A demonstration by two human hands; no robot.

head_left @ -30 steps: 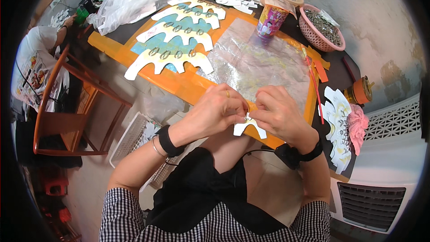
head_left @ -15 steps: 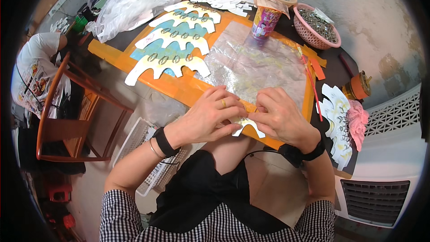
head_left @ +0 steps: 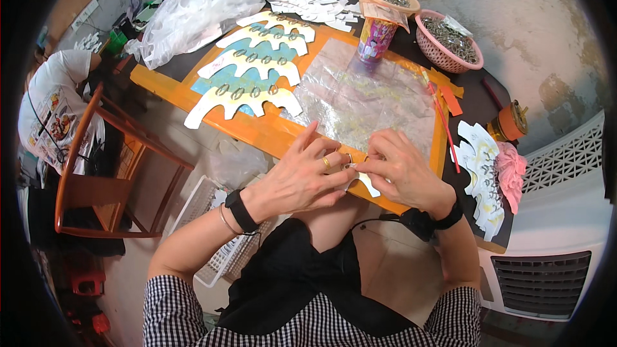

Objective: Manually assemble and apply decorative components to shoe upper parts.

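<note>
At the near edge of the table, my left hand [head_left: 297, 172] and my right hand [head_left: 405, 172] are close together over a small scalloped white-and-yellow card piece [head_left: 367, 186]. My left fingers are closed around its left part and hide most of it. A shiny bit of metal shows between the hands, too small to name. My right thumb and fingers are pinched together at the piece's upper edge. Further left, several similar scalloped pieces [head_left: 247, 98] lie in overlapping rows, each with oval metal rings along it.
Small metal parts fill a peach bowl [head_left: 411, 5] on a purple-printed cup [head_left: 376, 40] and a pink basket [head_left: 450, 58]. A red stick [head_left: 442, 122] lies by more ringed pieces [head_left: 479, 183]. A plastic bag [head_left: 193, 13], white pieces [head_left: 315, 3] and a wooden chair [head_left: 96, 199] are around.
My left hand's fingers have lifted and spread a little, showing metal between the hands. My right hand stays pinched at the card piece. The view has shifted slightly.
</note>
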